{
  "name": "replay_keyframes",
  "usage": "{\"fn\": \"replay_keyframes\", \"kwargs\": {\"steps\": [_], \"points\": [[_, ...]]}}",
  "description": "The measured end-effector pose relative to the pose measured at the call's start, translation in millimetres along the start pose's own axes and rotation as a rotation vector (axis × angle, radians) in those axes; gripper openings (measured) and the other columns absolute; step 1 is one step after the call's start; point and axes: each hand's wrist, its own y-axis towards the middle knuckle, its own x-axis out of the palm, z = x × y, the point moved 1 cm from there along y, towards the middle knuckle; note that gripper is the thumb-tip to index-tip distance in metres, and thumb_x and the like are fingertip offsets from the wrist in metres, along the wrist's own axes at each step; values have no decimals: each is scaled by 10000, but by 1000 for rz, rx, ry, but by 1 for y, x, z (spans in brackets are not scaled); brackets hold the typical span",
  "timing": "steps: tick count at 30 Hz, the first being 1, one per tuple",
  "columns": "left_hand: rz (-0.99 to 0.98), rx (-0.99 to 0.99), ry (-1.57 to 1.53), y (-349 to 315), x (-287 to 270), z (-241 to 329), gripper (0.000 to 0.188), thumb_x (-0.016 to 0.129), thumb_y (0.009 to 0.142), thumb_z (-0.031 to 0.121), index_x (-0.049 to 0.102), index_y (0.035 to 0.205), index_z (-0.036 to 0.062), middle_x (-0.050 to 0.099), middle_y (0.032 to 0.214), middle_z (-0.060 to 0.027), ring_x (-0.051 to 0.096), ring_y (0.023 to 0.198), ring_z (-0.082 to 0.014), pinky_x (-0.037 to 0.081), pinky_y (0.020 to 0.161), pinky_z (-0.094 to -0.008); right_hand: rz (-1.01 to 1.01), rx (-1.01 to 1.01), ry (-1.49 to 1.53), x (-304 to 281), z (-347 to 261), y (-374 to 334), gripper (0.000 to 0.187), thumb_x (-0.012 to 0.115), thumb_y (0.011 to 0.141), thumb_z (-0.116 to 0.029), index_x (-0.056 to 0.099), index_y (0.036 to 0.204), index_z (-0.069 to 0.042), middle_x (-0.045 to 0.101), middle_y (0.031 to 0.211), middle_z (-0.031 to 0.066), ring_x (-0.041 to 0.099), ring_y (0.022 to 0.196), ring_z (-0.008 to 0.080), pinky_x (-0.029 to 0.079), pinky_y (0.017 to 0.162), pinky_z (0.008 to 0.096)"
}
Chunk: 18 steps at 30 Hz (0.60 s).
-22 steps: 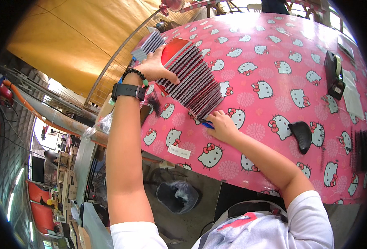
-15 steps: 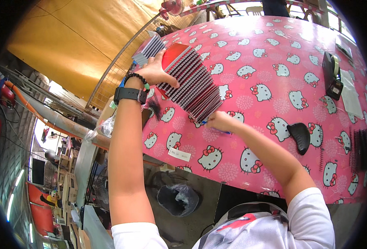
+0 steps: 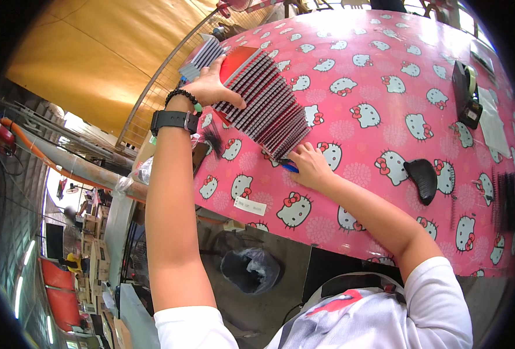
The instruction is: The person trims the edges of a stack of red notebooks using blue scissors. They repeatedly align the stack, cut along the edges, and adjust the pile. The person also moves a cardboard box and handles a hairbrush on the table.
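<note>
A leaning row of spiral-bound notebooks (image 3: 267,104) lies on the pink tabletop, their dark coil bindings facing up and a red cover (image 3: 237,61) showing at the far end. My left hand (image 3: 212,90) spreads over the left side of this row, thumb lying on the coils and fingers reaching toward the red cover. At the row's near end, my right hand (image 3: 311,166) is closed round a small blue-handled tool (image 3: 290,167). Its tip is hidden, so I cannot tell its exact kind. Behind my left hand sits another stack of bound notebooks (image 3: 204,57).
Loose black bristle-like strands (image 3: 212,139) lie beside my left wrist, and a white paper slip (image 3: 250,205) near the table's front edge. To the right are a curved black object (image 3: 422,181), a black tape dispenser (image 3: 465,96) and black coils (image 3: 506,200). A lined bin (image 3: 250,270) stands below.
The whole view has shifted slightly. My right hand has turned at the notebooks' near end, its fingers now lying more toward the coils. My left hand keeps its place on the row.
</note>
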Motion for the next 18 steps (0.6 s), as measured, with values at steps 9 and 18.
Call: {"fn": "replay_keyframes", "kwargs": {"steps": [9,18], "points": [[36,11,13,4,-1,-2,1354,832,436,473,57,1490,127,245,1443,-269,281,1339,-409,269,1102,-446,-539,434,664,-23,18,44,339,657,756,-294,647,945,-13,658,806,181,647,719,297,529,701,398],[39,62,11,9,4,-9,1351,822,436,505,65,1487,120,225,1449,-275,266,1347,-404,278,1100,-444,-6,59,-24,-5,-12,-1,434,704,682,-295,602,1041,-74,553,1008,130,502,1046,292,446,802,441]]}}
